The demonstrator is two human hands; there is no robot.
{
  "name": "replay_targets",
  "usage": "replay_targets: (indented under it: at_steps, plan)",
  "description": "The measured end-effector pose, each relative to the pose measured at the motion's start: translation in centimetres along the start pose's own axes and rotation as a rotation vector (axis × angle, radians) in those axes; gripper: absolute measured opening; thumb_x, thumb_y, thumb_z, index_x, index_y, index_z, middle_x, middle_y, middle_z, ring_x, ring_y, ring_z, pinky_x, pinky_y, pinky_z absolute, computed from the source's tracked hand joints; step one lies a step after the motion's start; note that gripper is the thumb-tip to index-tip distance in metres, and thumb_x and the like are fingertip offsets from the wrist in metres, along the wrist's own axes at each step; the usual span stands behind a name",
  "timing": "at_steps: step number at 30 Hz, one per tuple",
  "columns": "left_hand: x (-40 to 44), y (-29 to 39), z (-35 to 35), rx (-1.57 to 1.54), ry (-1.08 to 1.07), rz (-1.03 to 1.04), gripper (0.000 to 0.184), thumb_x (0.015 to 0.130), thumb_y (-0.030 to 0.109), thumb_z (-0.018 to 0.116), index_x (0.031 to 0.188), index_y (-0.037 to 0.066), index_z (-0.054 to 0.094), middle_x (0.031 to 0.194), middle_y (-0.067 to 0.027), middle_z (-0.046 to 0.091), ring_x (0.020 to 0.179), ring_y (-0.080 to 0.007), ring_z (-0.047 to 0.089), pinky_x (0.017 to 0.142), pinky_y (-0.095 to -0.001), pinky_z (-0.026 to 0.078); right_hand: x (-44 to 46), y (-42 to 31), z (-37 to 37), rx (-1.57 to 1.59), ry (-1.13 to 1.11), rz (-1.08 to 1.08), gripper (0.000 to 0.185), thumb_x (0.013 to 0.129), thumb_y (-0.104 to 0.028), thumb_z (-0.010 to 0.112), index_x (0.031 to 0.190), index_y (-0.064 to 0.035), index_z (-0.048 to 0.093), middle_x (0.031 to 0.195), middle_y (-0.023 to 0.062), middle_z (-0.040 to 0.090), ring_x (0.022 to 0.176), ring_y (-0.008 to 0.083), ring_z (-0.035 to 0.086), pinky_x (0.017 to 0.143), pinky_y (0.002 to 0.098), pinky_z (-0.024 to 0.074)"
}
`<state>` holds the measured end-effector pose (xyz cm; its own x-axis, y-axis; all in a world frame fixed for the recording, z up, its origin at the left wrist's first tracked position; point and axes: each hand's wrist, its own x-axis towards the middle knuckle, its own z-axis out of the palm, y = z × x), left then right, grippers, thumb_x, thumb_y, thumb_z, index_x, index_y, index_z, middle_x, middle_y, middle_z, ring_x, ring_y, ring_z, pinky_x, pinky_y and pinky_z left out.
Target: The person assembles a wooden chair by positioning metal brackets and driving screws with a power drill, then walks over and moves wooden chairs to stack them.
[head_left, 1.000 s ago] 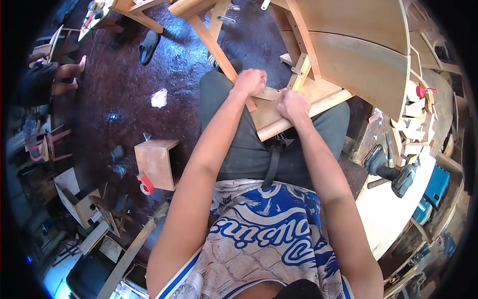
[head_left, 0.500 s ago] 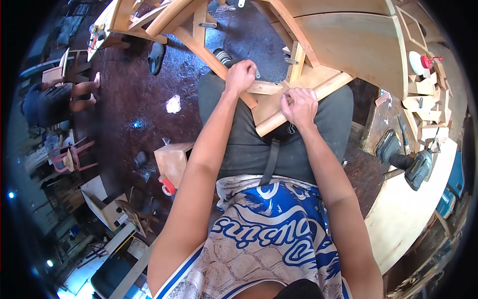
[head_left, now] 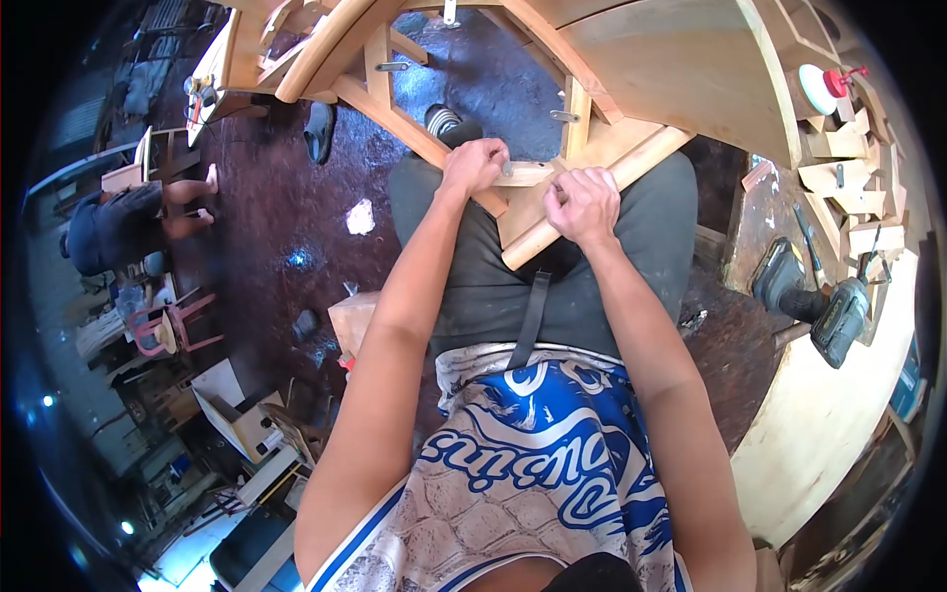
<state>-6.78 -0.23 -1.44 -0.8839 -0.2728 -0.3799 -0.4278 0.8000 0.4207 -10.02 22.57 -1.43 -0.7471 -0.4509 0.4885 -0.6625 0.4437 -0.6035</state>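
My left hand [head_left: 475, 166] is closed over a slanted wooden bar [head_left: 400, 123], whose lower end comes out below it. A small metal plate [head_left: 508, 169] shows at its fingertips, above a short wooden crosspiece [head_left: 525, 176]. What the fingers pinch is hidden. My right hand [head_left: 584, 204] is curled like a fist over a flat wooden board with a rounded front rail [head_left: 538, 243]; anything inside it is out of sight. These parts belong to a wooden frame lying over my thighs, with more metal plates [head_left: 393, 66] on its legs.
A cordless drill [head_left: 838, 321] and another power tool [head_left: 779, 271] lie on a bench at right, near a pile of wood offcuts [head_left: 843, 178]. A white and red bottle [head_left: 824, 89] stands beyond. At left are a bending person [head_left: 123, 227], a pink stool [head_left: 173, 326] and a slipper [head_left: 318, 133].
The view has shifted slightly, so the surroundings sit differently in it. Both hands keep their places on the frame, with the right one a little more upright and curled.
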Motion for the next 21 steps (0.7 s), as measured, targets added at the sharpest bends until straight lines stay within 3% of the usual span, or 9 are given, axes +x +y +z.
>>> replay_targets:
  at_steps: [2,7,13,21]
  plan:
    - [-0.1,0.2,-0.1,0.038,-0.083,-0.041,0.025,0.093,0.036,0.059,0.102,0.016,0.073,0.096,-0.0122,0.072,0.094,-0.0355,0.068,0.082,-0.0460,0.052,-0.1,0.0,-0.1,0.007,-0.004,0.012,0.014,0.069,-0.013,0.073,0.065,-0.0114,0.059,0.064,0.0033,0.055,0.065,0.0240,0.057,0.073,0.0389,0.0474]
    - [0.0,-0.1,0.3,0.069,-0.032,0.149,0.025,0.095,0.035,0.061,0.107,0.018,0.073,0.096,-0.0115,0.073,0.096,-0.0347,0.068,0.082,-0.0453,0.052,0.0,0.2,-0.1,0.027,0.013,0.008,0.011,0.070,-0.012,0.071,0.068,-0.0112,0.060,0.064,0.0028,0.056,0.065,0.0243,0.057,0.071,0.0387,0.0472]
    - [1.2,-0.1,-0.2,0.097,-0.146,0.064,0.024,0.093,0.033,0.062,0.107,0.019,0.075,0.102,-0.0131,0.073,0.099,-0.0349,0.068,0.089,-0.0461,0.052,-0.1,0.3,0.1,0.043,0.046,0.013,0.011,0.069,-0.012,0.072,0.069,-0.0110,0.061,0.065,0.0033,0.056,0.066,0.0246,0.057,0.071,0.0389,0.0475]
    - [1.6,-0.4,0.0,0.144,-0.111,0.139,0.026,0.093,0.034,0.063,0.109,0.017,0.075,0.106,-0.0112,0.073,0.101,-0.0347,0.068,0.088,-0.0452,0.052,-0.1,0.5,0.3,0.062,0.062,0.004,0.015,0.067,-0.013,0.072,0.065,-0.0125,0.056,0.067,0.0053,0.057,0.067,0.0262,0.058,0.071,0.0396,0.0470]
